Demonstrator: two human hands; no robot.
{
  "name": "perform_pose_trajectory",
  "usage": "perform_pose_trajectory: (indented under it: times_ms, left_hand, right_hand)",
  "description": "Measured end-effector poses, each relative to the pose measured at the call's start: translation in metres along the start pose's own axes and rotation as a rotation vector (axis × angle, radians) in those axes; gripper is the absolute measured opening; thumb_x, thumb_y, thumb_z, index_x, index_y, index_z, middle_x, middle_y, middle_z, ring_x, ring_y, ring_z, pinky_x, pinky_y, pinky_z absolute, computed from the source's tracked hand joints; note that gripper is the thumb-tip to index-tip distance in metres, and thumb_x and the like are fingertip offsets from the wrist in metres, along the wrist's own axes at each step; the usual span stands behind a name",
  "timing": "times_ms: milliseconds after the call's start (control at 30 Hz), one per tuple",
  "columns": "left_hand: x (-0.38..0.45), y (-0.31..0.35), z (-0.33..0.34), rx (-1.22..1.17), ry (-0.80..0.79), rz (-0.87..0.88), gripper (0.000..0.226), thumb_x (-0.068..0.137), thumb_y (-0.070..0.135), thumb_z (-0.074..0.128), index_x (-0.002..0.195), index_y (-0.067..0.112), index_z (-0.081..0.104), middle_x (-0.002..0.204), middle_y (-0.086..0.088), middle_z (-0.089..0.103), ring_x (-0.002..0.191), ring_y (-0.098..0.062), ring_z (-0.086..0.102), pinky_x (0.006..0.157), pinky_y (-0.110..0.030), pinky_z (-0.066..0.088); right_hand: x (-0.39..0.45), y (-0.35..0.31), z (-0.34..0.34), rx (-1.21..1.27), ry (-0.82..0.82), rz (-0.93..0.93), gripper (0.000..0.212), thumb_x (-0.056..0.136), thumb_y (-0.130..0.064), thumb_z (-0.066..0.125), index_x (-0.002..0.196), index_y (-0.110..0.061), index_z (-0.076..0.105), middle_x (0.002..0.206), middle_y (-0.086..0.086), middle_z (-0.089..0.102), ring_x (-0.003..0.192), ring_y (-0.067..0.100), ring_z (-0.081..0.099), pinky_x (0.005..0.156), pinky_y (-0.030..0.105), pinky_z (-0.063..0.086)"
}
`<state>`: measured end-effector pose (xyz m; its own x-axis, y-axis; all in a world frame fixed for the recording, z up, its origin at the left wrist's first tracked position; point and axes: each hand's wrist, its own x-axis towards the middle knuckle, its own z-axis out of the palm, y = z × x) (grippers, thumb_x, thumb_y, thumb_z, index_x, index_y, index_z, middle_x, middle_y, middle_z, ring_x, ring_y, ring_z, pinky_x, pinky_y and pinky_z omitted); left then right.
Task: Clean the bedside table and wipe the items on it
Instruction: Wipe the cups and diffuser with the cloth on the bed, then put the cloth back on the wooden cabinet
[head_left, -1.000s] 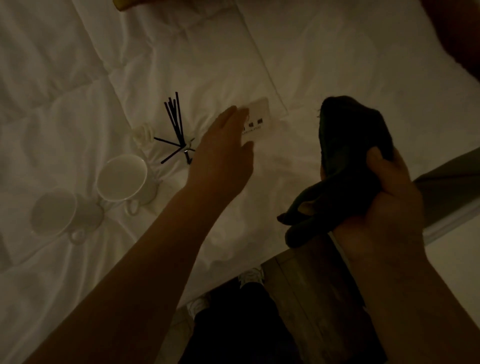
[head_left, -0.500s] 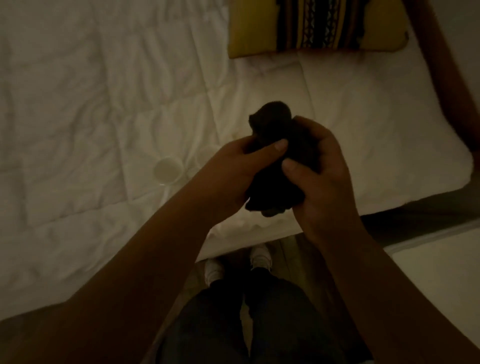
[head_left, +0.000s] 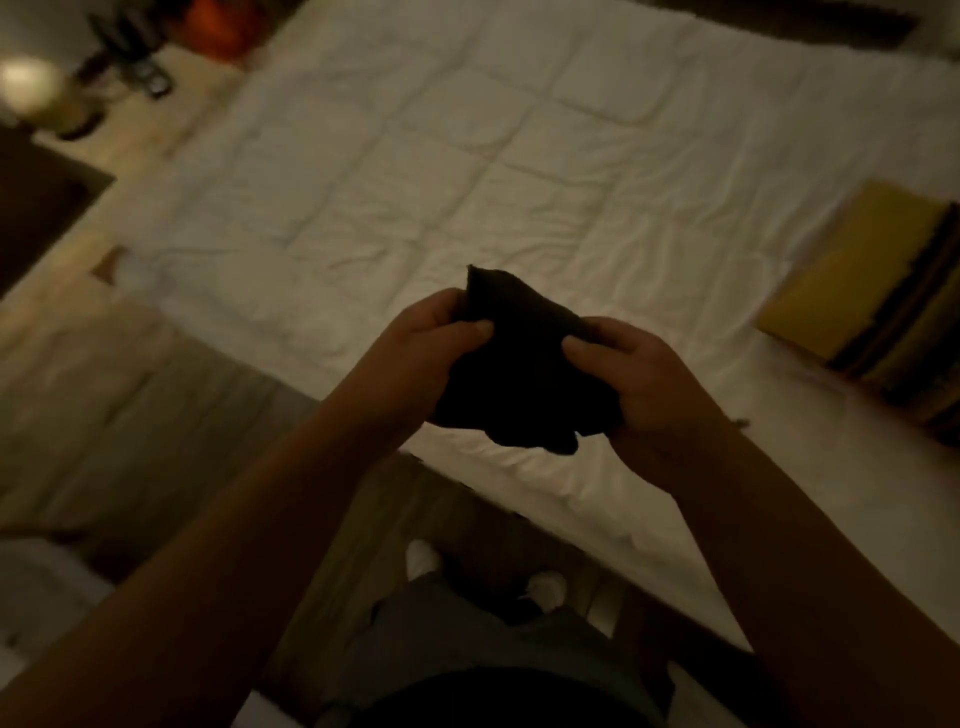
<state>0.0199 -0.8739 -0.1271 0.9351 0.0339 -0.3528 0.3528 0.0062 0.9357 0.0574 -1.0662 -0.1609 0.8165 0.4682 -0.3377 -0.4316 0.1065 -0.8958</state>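
A dark cloth (head_left: 519, 364) is bunched between both hands, in mid-air over the near edge of the bed. My left hand (head_left: 421, 348) pinches its left side with thumb and fingers. My right hand (head_left: 639, 379) grips its right side. The bedside table (head_left: 130, 111) is far off at the top left, blurred, with a lit lamp (head_left: 28, 85) and some dark items (head_left: 140, 67) on it. The cups and other small items are out of view.
A white quilted bed (head_left: 519, 171) fills the middle of the view. A yellow striped pillow (head_left: 872, 291) lies at its right. Wooden floor (head_left: 130, 405) runs at the left, and my legs and white shoes (head_left: 423, 558) stand below the hands.
My left hand left the items on the bed and joined the right on the cloth. The view has swung left, so the cups are gone and the bedside table shows.
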Motion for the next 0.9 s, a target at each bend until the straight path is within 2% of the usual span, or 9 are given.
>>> perform_pose_trajectory:
  times_ms: [67, 200, 267, 333, 400, 533, 667, 833, 900]
  left_hand:
    - [-0.018, 0.005, -0.031, -0.017, 0.063, 0.024, 0.032, 0.076, 0.026, 0.055, 0.106, 0.017, 0.061, 0.106, -0.013, 0.069, 0.098, -0.030, 0.068, 0.083, -0.047, 0.055]
    - [-0.062, 0.004, -0.103, -0.219, 0.301, 0.131, 0.018, 0.089, 0.017, 0.056, 0.106, 0.014, 0.060, 0.093, -0.006, 0.071, 0.087, -0.026, 0.069, 0.065, -0.032, 0.056]
    - [-0.084, 0.002, -0.138, -0.423, 0.383, 0.186, 0.019, 0.093, 0.014, 0.053, 0.110, 0.016, 0.061, 0.101, -0.005, 0.073, 0.099, -0.026, 0.068, 0.075, -0.033, 0.056]
    - [-0.104, -0.002, -0.173, -0.577, 0.423, 0.244, 0.022, 0.092, 0.016, 0.053, 0.110, 0.021, 0.066, 0.105, -0.005, 0.072, 0.104, -0.025, 0.067, 0.080, -0.036, 0.055]
    - [-0.128, -0.006, -0.213, -0.602, 0.489, 0.281, 0.025, 0.094, 0.017, 0.050, 0.104, 0.030, 0.070, 0.103, -0.002, 0.073, 0.101, -0.024, 0.068, 0.079, -0.036, 0.056]
    - [-0.174, -0.016, -0.297, -0.398, 0.695, 0.249, 0.024, 0.099, 0.021, 0.046, 0.104, 0.039, 0.060, 0.102, 0.002, 0.069, 0.093, -0.022, 0.070, 0.072, -0.032, 0.056]
    - [-0.209, -0.023, -0.369, -0.223, 0.690, 0.169, 0.023, 0.101, 0.021, 0.045, 0.109, 0.041, 0.053, 0.109, -0.003, 0.064, 0.085, -0.021, 0.072, 0.064, -0.033, 0.057]
    - [-0.229, -0.020, -0.446, -0.216, 0.661, 0.208, 0.029, 0.100, 0.018, 0.044, 0.115, 0.042, 0.051, 0.118, 0.002, 0.061, 0.100, -0.017, 0.067, 0.078, -0.034, 0.057]
    - [-0.229, -0.020, -0.474, -0.235, 0.639, 0.229, 0.032, 0.100, 0.014, 0.043, 0.122, 0.037, 0.051, 0.118, 0.003, 0.061, 0.103, -0.015, 0.066, 0.081, -0.032, 0.056]
  right_hand:
    - [0.015, -0.015, 0.025, -0.033, -0.085, -0.026, 0.009, 0.079, -0.016, 0.064, 0.088, -0.018, 0.064, 0.076, 0.001, 0.069, 0.063, 0.014, 0.066, 0.049, 0.023, 0.049]
    - [0.050, -0.035, 0.103, 0.024, -0.178, -0.070, 0.018, 0.085, -0.001, 0.062, 0.091, -0.016, 0.054, 0.089, 0.009, 0.062, 0.072, 0.022, 0.065, 0.053, 0.030, 0.052]
    - [0.062, -0.028, 0.147, 0.129, -0.236, 0.075, 0.023, 0.087, -0.015, 0.062, 0.108, -0.012, 0.055, 0.105, 0.013, 0.063, 0.092, 0.026, 0.065, 0.071, 0.037, 0.055]
    - [0.067, -0.012, 0.193, 0.133, -0.440, 0.369, 0.053, 0.084, -0.042, 0.058, 0.126, -0.011, 0.055, 0.122, 0.014, 0.062, 0.113, 0.031, 0.059, 0.094, 0.044, 0.047]
    - [0.067, 0.009, 0.242, 0.030, -0.658, 0.472, 0.057, 0.082, -0.050, 0.058, 0.130, -0.019, 0.057, 0.129, 0.010, 0.061, 0.120, 0.030, 0.056, 0.102, 0.049, 0.039]
    - [0.081, 0.031, 0.338, 0.074, -0.597, 0.265, 0.061, 0.077, -0.018, 0.070, 0.134, -0.017, 0.048, 0.123, 0.015, 0.061, 0.108, 0.032, 0.064, 0.087, 0.044, 0.051]
    - [0.094, 0.044, 0.415, 0.082, -0.666, 0.159, 0.064, 0.072, -0.010, 0.072, 0.128, -0.033, 0.053, 0.118, 0.018, 0.063, 0.106, 0.036, 0.065, 0.076, 0.043, 0.056]
    - [0.121, 0.057, 0.487, 0.226, -0.873, 0.472, 0.043, 0.091, -0.029, 0.056, 0.133, -0.023, 0.052, 0.107, 0.014, 0.068, 0.098, 0.031, 0.067, 0.072, 0.043, 0.055]
    - [0.137, 0.066, 0.510, 0.252, -0.896, 0.568, 0.043, 0.092, -0.027, 0.055, 0.135, -0.023, 0.051, 0.118, 0.017, 0.064, 0.102, 0.034, 0.066, 0.073, 0.042, 0.055]
